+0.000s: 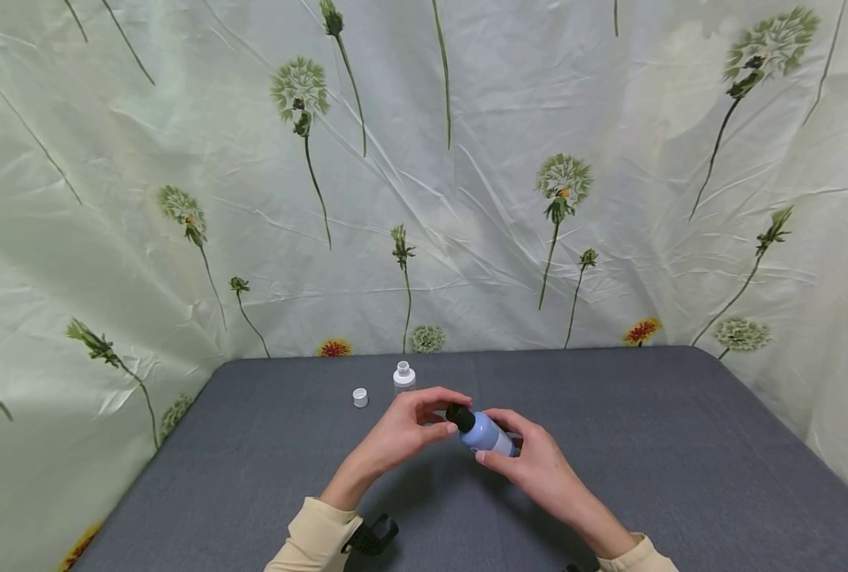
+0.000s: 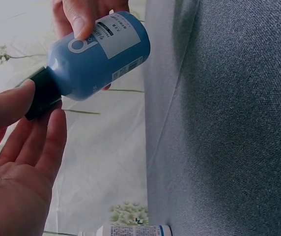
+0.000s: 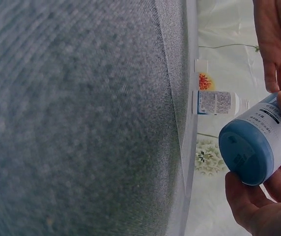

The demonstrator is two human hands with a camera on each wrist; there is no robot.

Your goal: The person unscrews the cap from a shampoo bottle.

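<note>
A blue bottle (image 1: 486, 434) with a white label is held tilted above the table, its black cap (image 1: 460, 417) pointing up and to the left. My right hand (image 1: 541, 465) grips the bottle's body around its lower half. Between thumb and fingers, my left hand (image 1: 404, 429) pinches the black cap, as the left wrist view also shows. The cap sits on the bottle's neck. Behind my left hand a small white bottle (image 1: 404, 376) stands upright with an uncapped neck, its lower part hidden in the head view.
A small white cap (image 1: 360, 397) lies on the dark grey table (image 1: 631, 445), left of the white bottle. A pale curtain (image 1: 466, 199) printed with dandelions hangs behind the table and along its sides.
</note>
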